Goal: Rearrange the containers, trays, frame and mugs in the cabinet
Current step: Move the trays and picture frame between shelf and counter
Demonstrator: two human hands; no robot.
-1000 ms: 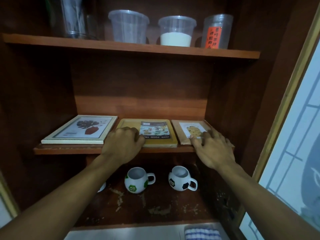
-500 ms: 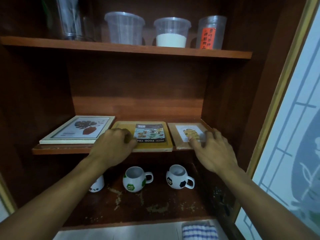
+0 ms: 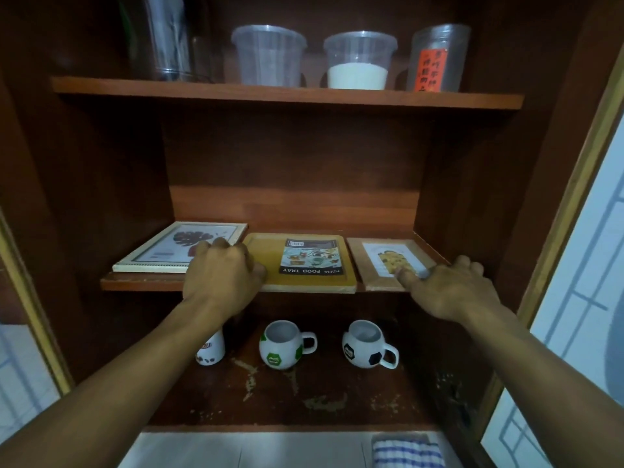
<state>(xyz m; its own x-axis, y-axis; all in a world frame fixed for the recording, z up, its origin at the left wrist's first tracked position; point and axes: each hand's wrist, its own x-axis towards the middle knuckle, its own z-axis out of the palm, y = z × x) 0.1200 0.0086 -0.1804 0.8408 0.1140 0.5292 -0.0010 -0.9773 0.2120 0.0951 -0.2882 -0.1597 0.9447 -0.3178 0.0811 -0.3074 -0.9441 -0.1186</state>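
On the middle shelf (image 3: 141,284), the left hand (image 3: 221,278) has its fingers curled at the yellow tray (image 3: 263,248)'s left edge, beside the frame (image 3: 162,251); whether they grip it is unclear. The right hand (image 3: 449,288) has its fingers spread on the small brown tray (image 3: 364,261)'s near right corner.

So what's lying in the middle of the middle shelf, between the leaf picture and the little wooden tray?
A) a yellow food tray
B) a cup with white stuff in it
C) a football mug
A: the yellow food tray lies flat between the leaf picture frame and the small wooden tray; the football mug stands one shelf lower.
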